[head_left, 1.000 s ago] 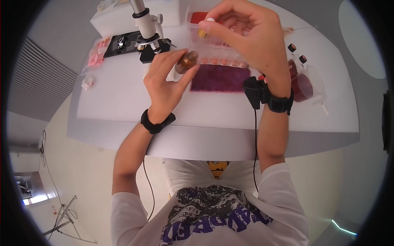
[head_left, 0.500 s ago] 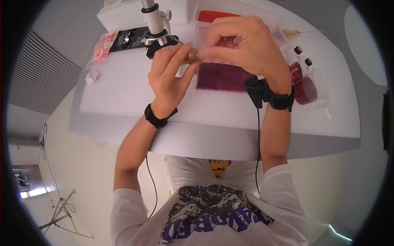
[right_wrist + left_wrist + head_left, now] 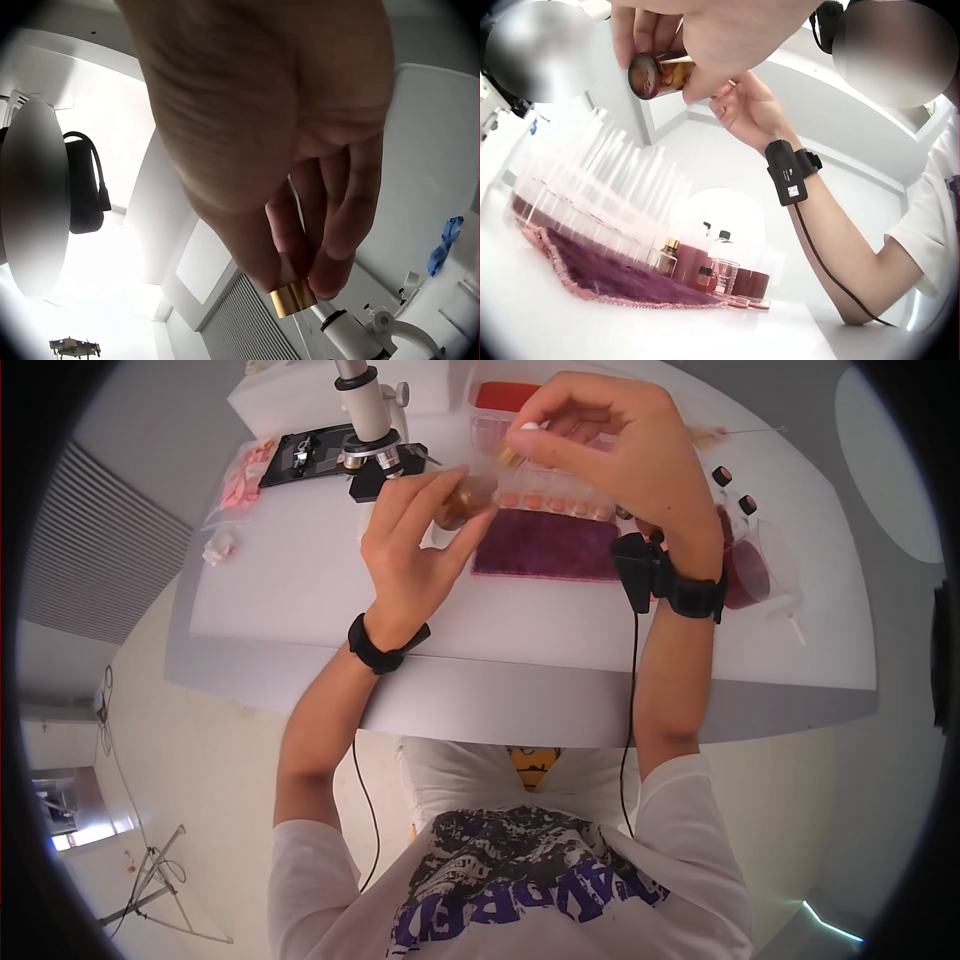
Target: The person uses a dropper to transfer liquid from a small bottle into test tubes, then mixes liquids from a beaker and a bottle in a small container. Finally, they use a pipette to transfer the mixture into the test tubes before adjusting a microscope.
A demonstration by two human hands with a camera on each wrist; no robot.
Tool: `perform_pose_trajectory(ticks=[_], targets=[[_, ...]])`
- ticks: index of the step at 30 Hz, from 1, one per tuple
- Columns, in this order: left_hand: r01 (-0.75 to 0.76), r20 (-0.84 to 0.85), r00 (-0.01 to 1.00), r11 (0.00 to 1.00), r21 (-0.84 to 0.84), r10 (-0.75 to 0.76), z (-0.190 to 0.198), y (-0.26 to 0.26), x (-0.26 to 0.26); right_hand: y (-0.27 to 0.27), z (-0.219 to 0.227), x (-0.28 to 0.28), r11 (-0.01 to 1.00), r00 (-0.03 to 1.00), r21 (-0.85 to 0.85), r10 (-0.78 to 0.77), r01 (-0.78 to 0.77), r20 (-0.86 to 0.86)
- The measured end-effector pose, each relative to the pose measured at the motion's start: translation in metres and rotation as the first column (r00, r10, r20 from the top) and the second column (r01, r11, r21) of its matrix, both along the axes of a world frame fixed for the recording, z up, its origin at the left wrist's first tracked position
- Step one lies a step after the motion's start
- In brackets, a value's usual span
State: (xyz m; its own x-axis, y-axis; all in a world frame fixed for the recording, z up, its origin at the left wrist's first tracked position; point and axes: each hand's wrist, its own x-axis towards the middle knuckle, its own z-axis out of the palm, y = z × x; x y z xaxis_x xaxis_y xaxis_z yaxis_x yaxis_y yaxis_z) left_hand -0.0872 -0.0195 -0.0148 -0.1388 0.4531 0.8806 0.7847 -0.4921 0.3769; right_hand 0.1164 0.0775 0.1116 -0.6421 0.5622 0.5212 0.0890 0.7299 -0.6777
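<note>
My left hand [image 3: 412, 555] holds a small amber glass bottle [image 3: 456, 510] between fingers and thumb, above the table. In the left wrist view the bottle [image 3: 646, 77] is tilted, its base toward the camera. My right hand [image 3: 645, 460] pinches a dropper with a gold collar [image 3: 511, 457] and a white bulb, up and to the right of the bottle. The right wrist view shows the gold collar [image 3: 294, 299] at the fingertips, with a thin clear tube below it. Dropper and bottle are apart.
A microscope [image 3: 372, 420] stands behind my left hand. Clear test tubes in a rack [image 3: 641, 169] stand behind a purple cloth [image 3: 545, 548]. A beaker of dark red liquid [image 3: 745, 575] and black-capped bottles are at right, a red-topped plastic box [image 3: 490, 432] at the back.
My right hand came down with the dropper to the bottle's mouth, then rose back up and right, still pinching it. The left hand keeps hold of the bottle, nearly in place.
</note>
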Motion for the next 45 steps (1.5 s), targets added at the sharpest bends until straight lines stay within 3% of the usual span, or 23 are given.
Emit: perform_pose_trajectory(ticks=[1, 3, 6, 10, 12, 13, 15, 16, 18, 27, 45], targets=[[0.002, 0.003, 1.000, 1.000, 0.003, -0.002, 0.000, 0.000, 0.000, 0.000, 0.005, 0.003, 1.000, 1.000, 0.003, -0.002, 0.002, 0.003], [0.002, -0.010, 1.000, 1.000, -0.009, -0.002, -0.001, 0.001, -0.001, -0.003, 0.018, 0.011, 0.974, 0.997, -0.220, 0.044, -0.057, -0.063], [0.000, -0.006, 1.000, 1.000, -0.028, -0.001, -0.001, 0.000, 0.001, 0.001, 0.021, 0.023, 0.954, 0.993, -0.297, -0.002, -0.034, -0.120], [0.023, -0.010, 1.000, 0.999, -0.022, -0.023, 0.000, -0.001, 0.002, 0.020, 0.019, 0.043, 0.962, 0.984, -0.267, -0.099, 0.057, -0.148], [0.031, -0.006, 0.999, 0.999, -0.031, -0.031, 0.001, -0.001, 0.003, 0.022, 0.023, 0.053, 0.946, 0.938, -0.212, -0.286, 0.245, -0.195], [0.037, -0.001, 0.999, 0.999, -0.026, -0.038, 0.001, -0.001, 0.004, 0.026, 0.021, 0.059, 0.946, 0.937, -0.206, -0.291, 0.252, -0.192], [0.043, -0.004, 0.999, 0.998, -0.043, -0.044, 0.002, -0.002, 0.004, 0.038, 0.013, 0.071, 0.837, 0.822, 0.024, -0.531, 0.547, -0.207], [0.049, 0.000, 0.999, 0.998, -0.040, -0.049, 0.002, -0.002, 0.005, 0.042, 0.011, 0.078, 0.834, 0.820, 0.029, -0.535, 0.551, -0.205], [0.048, -0.007, 0.999, 0.998, -0.050, -0.048, 0.002, -0.002, 0.006, 0.049, 0.008, 0.087, 0.725, 0.729, 0.092, -0.665, 0.682, -0.161], [0.055, -0.017, 0.998, 0.997, -0.062, -0.057, 0.002, -0.004, 0.007, 0.064, -0.004, 0.096, 0.663, 0.687, 0.223, -0.726, 0.715, -0.046], [0.071, -0.021, 0.997, 0.995, -0.064, -0.072, 0.000, -0.002, 0.006, 0.062, -0.002, 0.101, 0.668, 0.702, 0.307, -0.712, 0.678, 0.001]])
